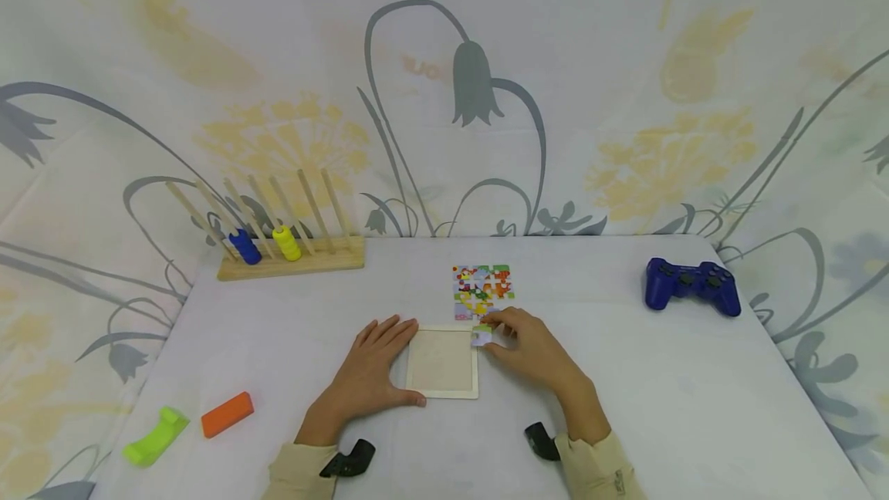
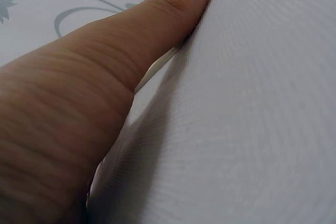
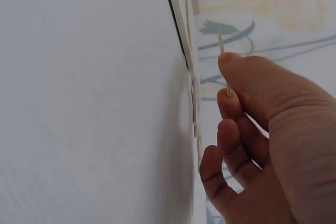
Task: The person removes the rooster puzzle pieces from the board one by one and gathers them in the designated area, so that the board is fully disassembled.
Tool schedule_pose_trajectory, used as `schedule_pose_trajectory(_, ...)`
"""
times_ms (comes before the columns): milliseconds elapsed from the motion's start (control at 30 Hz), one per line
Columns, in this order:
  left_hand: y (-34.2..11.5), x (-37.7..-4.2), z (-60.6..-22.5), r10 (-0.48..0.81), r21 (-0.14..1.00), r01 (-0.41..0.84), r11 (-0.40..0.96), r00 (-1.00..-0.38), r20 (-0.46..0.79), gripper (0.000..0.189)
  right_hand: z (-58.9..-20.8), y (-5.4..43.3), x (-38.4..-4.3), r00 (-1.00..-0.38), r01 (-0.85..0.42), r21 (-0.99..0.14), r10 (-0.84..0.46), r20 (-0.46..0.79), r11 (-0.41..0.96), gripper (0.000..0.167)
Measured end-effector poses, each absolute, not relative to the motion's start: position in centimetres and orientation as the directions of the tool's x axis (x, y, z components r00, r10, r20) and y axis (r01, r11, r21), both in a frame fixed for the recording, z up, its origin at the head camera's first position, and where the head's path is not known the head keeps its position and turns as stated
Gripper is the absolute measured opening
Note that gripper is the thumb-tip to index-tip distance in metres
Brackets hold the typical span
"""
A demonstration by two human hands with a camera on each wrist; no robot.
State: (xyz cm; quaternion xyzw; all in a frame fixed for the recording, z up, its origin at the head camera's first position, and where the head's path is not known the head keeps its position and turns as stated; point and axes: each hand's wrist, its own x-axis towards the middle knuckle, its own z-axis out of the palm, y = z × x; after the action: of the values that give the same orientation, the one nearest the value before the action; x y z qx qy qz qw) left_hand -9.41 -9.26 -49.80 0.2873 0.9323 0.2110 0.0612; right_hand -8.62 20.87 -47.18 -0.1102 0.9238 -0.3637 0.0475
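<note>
A shallow square wooden puzzle frame (image 1: 442, 361) lies bare on the white cloth in the head view. My left hand (image 1: 375, 369) rests along its left side, fingers spread, with the thumb at the lower left corner. Between thumb and fingertip my right hand (image 1: 531, 346) pinches a puzzle piece (image 1: 481, 336), over the frame's upper right corner. The right wrist view shows that puzzle piece (image 3: 221, 41) edge-on, raised off the table. Just beyond the frame lie several colourful joined puzzle pieces (image 1: 479, 284); the right fingers come close to their lower right corner.
A wooden peg stand (image 1: 326, 255) with blue rings (image 1: 245, 246) and yellow rings (image 1: 286, 243) stands back left. An orange block (image 1: 228, 414) and a green curved block (image 1: 156, 437) lie front left. A blue game controller (image 1: 692, 286) is at the back right.
</note>
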Motion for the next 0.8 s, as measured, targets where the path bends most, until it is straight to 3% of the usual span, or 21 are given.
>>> schedule_pose_trajectory(267,-9.3,-9.5,-50.1,0.561,0.429,0.509,0.746,-0.828,0.005,0.119,-47.9,22.4,-9.6,-0.986,-0.159,-0.646,-0.149,0.071,0.747,0.036)
schedule_pose_trajectory(467,-9.3,-9.5,-50.2,0.564,0.431,0.513,0.743,-0.826,0.011,0.119,-48.6,23.3,-10.0,-0.995,-0.097,-0.621,-0.061,0.078,0.778,0.040)
schedule_pose_trajectory(800,-9.3,-9.5,-50.1,0.562,0.424,0.518,0.743,-0.827,0.025,0.119,-49.2,23.7,-10.3,-0.997,-0.061,-0.602,-0.021,0.073,0.796,0.040)
